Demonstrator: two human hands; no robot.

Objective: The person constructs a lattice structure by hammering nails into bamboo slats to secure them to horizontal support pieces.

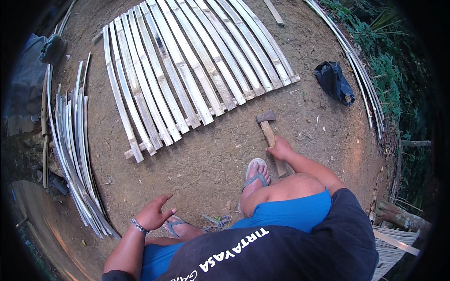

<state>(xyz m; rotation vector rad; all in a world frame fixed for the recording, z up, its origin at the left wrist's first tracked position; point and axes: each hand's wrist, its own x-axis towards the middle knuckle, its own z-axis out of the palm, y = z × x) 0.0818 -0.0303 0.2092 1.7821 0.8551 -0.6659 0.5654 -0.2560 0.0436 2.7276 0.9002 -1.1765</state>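
My right hand [280, 149] is wrapped round the wooden handle of a hatchet [267, 129], whose dark metal head points away from me, over the dirt just beyond my sandalled foot. Nothing is in my left hand [154, 210]; its fingers are apart above the ground at the lower left, and a bracelet circles that wrist. Ahead of both hands lies a panel of split bamboo slats [187, 61], set side by side with narrow gaps across a crosspiece at the near end. Neither hand touches the panel.
Loose bamboo strips [77, 159] lie in a bundle on the left. Longer strips [358, 70] run along the right, beside green plants [386, 84]. A black plastic bag [333, 82] sits right of the panel. A short slat [274, 11] lies at the far side.
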